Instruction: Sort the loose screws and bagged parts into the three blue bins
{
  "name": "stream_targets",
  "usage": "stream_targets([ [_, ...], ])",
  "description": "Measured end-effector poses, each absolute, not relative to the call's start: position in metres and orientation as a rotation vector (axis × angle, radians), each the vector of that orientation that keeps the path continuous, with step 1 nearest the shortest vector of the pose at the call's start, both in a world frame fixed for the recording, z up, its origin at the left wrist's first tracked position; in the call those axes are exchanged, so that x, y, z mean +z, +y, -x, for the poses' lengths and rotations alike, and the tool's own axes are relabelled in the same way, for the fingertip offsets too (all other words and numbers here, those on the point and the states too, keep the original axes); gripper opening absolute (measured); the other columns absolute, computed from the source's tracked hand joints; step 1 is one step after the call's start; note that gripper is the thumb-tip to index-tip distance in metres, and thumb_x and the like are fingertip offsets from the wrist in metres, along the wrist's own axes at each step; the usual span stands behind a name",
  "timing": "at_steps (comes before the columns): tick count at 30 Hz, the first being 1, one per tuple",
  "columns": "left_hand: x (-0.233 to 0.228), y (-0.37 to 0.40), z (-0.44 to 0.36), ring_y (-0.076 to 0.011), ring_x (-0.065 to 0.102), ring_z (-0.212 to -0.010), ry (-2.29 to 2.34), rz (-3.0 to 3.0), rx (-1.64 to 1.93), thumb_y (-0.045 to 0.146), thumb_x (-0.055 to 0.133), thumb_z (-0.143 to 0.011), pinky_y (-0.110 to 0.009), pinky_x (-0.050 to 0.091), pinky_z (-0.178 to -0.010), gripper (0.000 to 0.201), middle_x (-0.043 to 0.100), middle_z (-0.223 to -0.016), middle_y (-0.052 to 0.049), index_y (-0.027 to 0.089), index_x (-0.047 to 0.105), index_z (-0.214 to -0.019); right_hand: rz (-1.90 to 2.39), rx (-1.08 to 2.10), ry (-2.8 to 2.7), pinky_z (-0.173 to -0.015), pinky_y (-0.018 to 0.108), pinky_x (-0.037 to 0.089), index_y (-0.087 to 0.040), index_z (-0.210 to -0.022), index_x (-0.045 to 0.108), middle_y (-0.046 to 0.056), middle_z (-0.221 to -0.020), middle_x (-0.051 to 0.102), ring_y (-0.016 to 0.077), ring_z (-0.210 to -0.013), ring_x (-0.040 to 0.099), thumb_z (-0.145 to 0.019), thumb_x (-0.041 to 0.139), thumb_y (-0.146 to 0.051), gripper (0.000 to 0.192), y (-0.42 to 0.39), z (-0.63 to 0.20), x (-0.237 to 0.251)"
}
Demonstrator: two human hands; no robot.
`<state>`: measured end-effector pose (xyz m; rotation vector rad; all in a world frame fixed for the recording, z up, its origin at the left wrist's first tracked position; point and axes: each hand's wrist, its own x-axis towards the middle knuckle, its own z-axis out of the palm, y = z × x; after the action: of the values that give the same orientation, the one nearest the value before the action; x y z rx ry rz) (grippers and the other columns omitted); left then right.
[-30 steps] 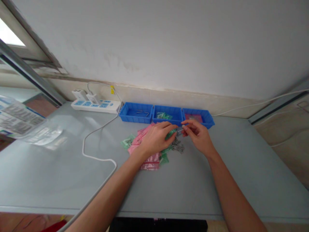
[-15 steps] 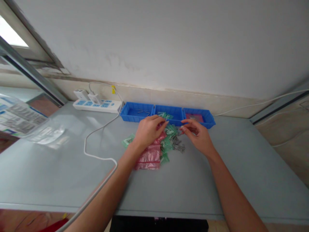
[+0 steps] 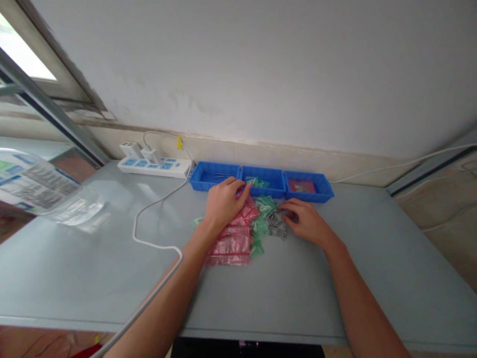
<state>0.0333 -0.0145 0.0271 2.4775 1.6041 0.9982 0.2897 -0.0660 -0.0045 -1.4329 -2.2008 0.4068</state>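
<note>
The left hand [image 3: 222,204] is laid flat, grip loose and empty, on the pink bags [image 3: 234,233] just before the middle blue tray [image 3: 265,180], while the right hand [image 3: 303,219], fingers curled, is pressed on the screws [image 3: 278,226] beside them; whether any are gripped cannot be told.

the grey surface [image 3: 335,278] carries three blue trays [image 3: 261,180] in a row at the far edge, touching each other. left of them lies a white power strip [image 3: 152,166], and its white cable [image 3: 156,238] runs over the surface to the near edge. in the middle lie pink bags [image 3: 233,241], green bags [image 3: 261,226] and a small heap of metal pins [image 3: 278,226]. a clear plastic bag [image 3: 80,214] lies far left.
</note>
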Motion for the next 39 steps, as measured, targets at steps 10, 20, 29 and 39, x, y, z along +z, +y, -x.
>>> stream_targets([
  [10,0.028,-0.033,-0.057,-0.0182,0.068,-0.075,1.419,-2.661,0.813,0.036,0.050,-0.104,-0.028,0.044,-0.064,0.034,0.071,-0.085,-0.006,0.019,0.074,-0.085,1.458,0.405,-2.202,-0.082,0.032,0.049,-0.019,-0.094,0.068,0.006,-0.094,0.065,0.0195,-0.085,0.062,-0.096,0.055,-0.014,0.014,-0.057,-0.293,-0.017],
  [20,0.028,-0.034,-0.060,-0.0183,0.069,-0.077,1.425,-2.663,0.797,0.033,0.050,-0.104,-0.028,0.044,-0.065,0.033,0.073,-0.087,-0.005,0.019,0.073,-0.085,1.384,0.441,-2.101,-0.083,0.032,0.048,-0.021,-0.098,0.064,0.005,-0.096,0.068,0.0198,-0.087,0.064,-0.099,0.052,-0.017,0.013,-0.060,-0.295,-0.010],
  [29,0.030,-0.036,-0.061,-0.0189,0.070,-0.081,1.423,-2.643,0.729,0.034,0.051,-0.104,-0.028,0.042,-0.066,0.031,0.074,-0.093,-0.006,0.019,0.075,-0.091,1.442,0.477,-2.184,-0.070,0.029,0.045,-0.019,-0.093,0.069,0.003,-0.084,0.065,0.0173,-0.073,0.059,-0.087,0.065,-0.016,0.008,-0.066,-0.292,-0.002],
  [39,0.028,-0.037,-0.062,-0.0200,0.070,-0.079,1.429,-2.657,0.703,0.034,0.050,-0.103,-0.029,0.041,-0.064,0.031,0.074,-0.092,-0.005,0.020,0.075,-0.090,1.470,0.622,-2.174,-0.068,0.029,0.042,-0.017,-0.092,0.070,0.002,-0.081,0.063,0.0171,-0.073,0.057,-0.090,0.068,-0.017,0.002,-0.063,-0.288,-0.003],
])
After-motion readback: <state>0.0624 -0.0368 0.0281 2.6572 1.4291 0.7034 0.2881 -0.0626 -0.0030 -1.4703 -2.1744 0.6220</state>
